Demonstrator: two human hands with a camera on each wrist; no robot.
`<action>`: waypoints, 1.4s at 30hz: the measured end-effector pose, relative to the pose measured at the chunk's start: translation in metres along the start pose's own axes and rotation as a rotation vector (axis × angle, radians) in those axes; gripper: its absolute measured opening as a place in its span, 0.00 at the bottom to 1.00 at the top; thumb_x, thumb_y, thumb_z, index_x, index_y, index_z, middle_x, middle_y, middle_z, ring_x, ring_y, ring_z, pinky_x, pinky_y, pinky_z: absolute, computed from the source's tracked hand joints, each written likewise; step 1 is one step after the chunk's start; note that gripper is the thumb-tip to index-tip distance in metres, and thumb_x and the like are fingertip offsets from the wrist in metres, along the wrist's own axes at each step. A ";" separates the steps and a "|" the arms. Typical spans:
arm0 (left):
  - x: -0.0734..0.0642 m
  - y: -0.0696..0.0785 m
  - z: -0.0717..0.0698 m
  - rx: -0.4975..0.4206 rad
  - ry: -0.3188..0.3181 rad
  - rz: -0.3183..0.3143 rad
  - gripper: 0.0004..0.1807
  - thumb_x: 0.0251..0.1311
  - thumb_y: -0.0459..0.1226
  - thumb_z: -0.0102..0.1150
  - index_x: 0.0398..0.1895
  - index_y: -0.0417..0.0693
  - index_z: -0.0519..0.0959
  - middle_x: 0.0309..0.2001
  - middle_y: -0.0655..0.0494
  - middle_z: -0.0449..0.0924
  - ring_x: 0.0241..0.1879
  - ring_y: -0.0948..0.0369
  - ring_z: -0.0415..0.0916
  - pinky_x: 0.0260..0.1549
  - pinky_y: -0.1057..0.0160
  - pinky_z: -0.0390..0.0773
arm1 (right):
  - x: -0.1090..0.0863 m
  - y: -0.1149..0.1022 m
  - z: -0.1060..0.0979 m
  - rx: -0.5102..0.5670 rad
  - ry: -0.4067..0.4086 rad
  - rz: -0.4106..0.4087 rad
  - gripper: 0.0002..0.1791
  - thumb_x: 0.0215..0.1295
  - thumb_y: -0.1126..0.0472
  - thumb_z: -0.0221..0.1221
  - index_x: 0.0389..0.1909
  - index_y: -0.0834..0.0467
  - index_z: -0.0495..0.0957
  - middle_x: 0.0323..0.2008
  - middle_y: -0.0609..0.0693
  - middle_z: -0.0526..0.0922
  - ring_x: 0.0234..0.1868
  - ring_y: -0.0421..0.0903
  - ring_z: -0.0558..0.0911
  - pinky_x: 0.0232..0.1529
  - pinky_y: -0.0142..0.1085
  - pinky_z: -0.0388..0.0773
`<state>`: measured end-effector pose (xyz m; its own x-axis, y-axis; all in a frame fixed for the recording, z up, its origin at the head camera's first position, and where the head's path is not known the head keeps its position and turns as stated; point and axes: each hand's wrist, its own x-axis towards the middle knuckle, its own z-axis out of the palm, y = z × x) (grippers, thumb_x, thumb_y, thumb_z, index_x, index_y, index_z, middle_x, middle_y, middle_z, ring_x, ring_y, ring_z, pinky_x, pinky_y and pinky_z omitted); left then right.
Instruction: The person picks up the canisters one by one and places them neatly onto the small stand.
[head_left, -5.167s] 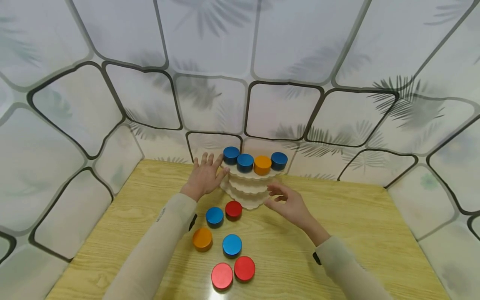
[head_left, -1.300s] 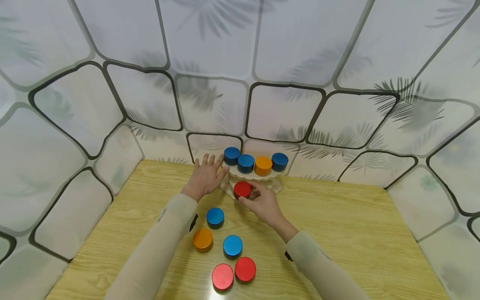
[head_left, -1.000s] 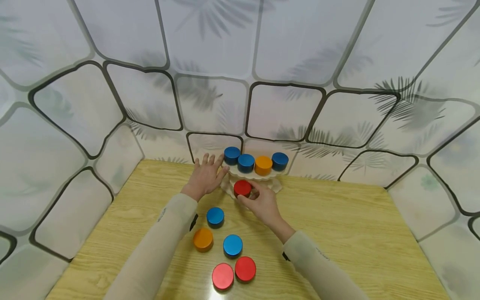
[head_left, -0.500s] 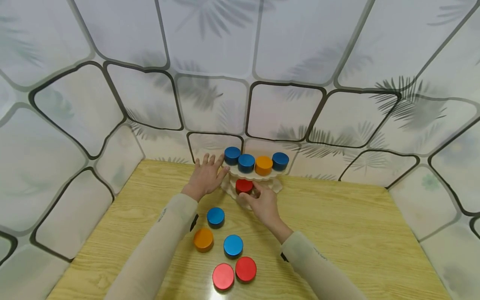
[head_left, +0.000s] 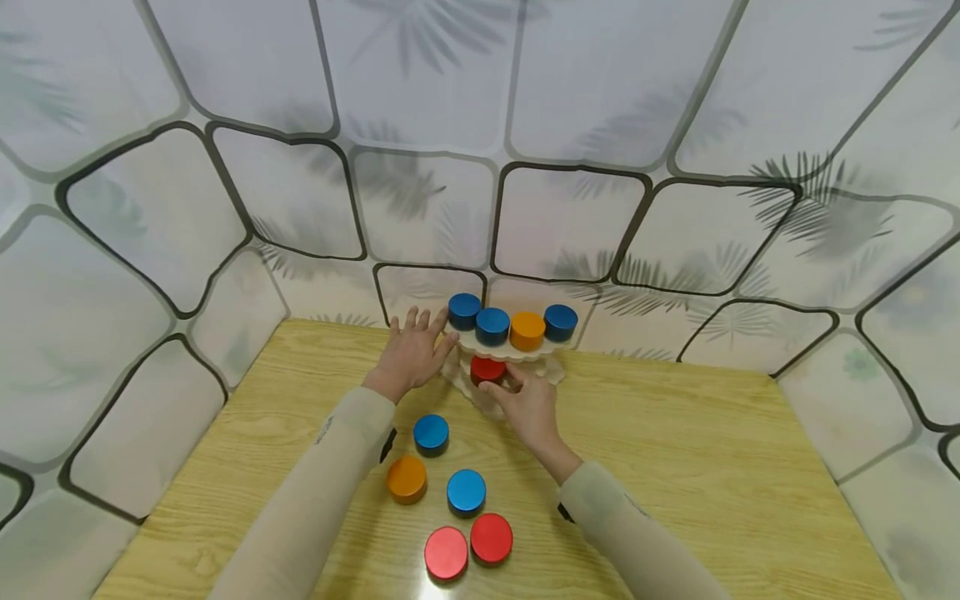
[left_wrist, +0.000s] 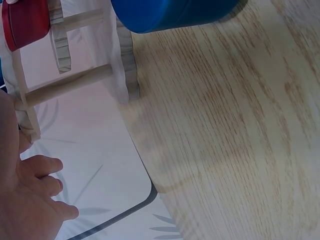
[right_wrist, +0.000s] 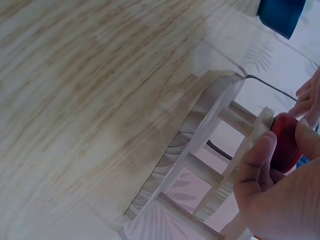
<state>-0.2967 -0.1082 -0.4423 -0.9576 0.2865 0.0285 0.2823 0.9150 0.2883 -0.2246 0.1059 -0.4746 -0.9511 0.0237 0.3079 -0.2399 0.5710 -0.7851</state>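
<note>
Red and glossy, this flat-topped disc [head_left: 487, 372] is at the middle tier of the pale scalloped stand [head_left: 553, 372], tucked under the top tier (three blue discs [head_left: 492, 327] and one orange disc [head_left: 527, 331] ride up there). And it's clamped! My right hand [head_left: 531, 408] has it by the side, thumb and fingers parted only as far as its width. Over on the left, my left hand [head_left: 408, 357] lies with fingers spread, gripping nothing, at the stand's edge; whether the thumb touches it, I can't tell.
</note>
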 end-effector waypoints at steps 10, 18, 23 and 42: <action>0.000 -0.001 0.000 -0.002 0.001 0.003 0.38 0.84 0.60 0.28 0.87 0.51 0.50 0.83 0.34 0.54 0.84 0.36 0.44 0.79 0.29 0.46 | 0.003 -0.003 0.006 0.028 0.003 0.049 0.21 0.62 0.58 0.76 0.55 0.61 0.89 0.44 0.57 0.93 0.33 0.46 0.82 0.30 0.28 0.73; 0.001 -0.001 0.001 -0.003 0.013 0.010 0.38 0.84 0.59 0.29 0.87 0.51 0.51 0.82 0.34 0.56 0.84 0.35 0.46 0.78 0.28 0.47 | 0.005 -0.003 0.009 0.048 0.019 0.046 0.21 0.63 0.60 0.75 0.56 0.62 0.88 0.47 0.58 0.92 0.30 0.44 0.77 0.27 0.26 0.67; 0.001 -0.001 0.001 -0.002 0.016 0.010 0.37 0.84 0.59 0.30 0.87 0.50 0.51 0.82 0.34 0.56 0.84 0.35 0.46 0.78 0.28 0.48 | 0.007 -0.001 0.015 -0.028 0.060 0.031 0.16 0.62 0.56 0.76 0.47 0.61 0.91 0.33 0.56 0.92 0.27 0.44 0.75 0.27 0.29 0.62; 0.000 -0.002 0.002 -0.019 0.006 0.004 0.38 0.84 0.60 0.29 0.87 0.52 0.49 0.82 0.33 0.55 0.84 0.35 0.45 0.79 0.28 0.46 | 0.009 -0.003 0.023 -0.158 0.113 0.091 0.19 0.63 0.48 0.75 0.50 0.55 0.92 0.44 0.53 0.93 0.46 0.56 0.90 0.42 0.50 0.86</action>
<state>-0.2975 -0.1095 -0.4450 -0.9569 0.2881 0.0355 0.2849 0.9084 0.3059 -0.2372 0.0856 -0.4823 -0.9375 0.1676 0.3048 -0.1123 0.6835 -0.7213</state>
